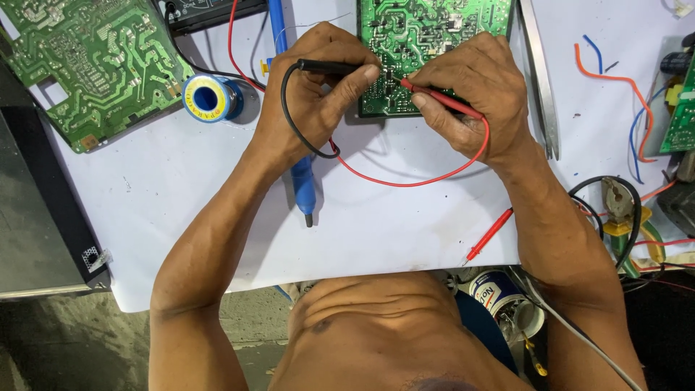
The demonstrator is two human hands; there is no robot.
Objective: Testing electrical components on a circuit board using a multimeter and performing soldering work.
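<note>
Hands (405, 94) pinching probes (434, 98) on board (427, 29)

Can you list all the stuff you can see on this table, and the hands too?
Circuit board: 1, green, top middle, under both probe tips.
Second board: 1, green, top left, lying tilted.
Third board: 1, green, right edge, partly cut off.
Solder spool: 1, blue with yellow label, left of the hands.
Blue tool: 1, blue with dark tip, below the left hand.
Black probe: 1, black with black lead, tip on the middle board.
Red probe: 1, red with red lead, tip on the middle board.
Spare red probe: 1, red, lower right on the sheet.
Tweezers: 1, silver, right of the middle board.
White sheet: 1, covers the table.
Left hand: holds the black probe.
Right hand: holds the red probe.
</note>
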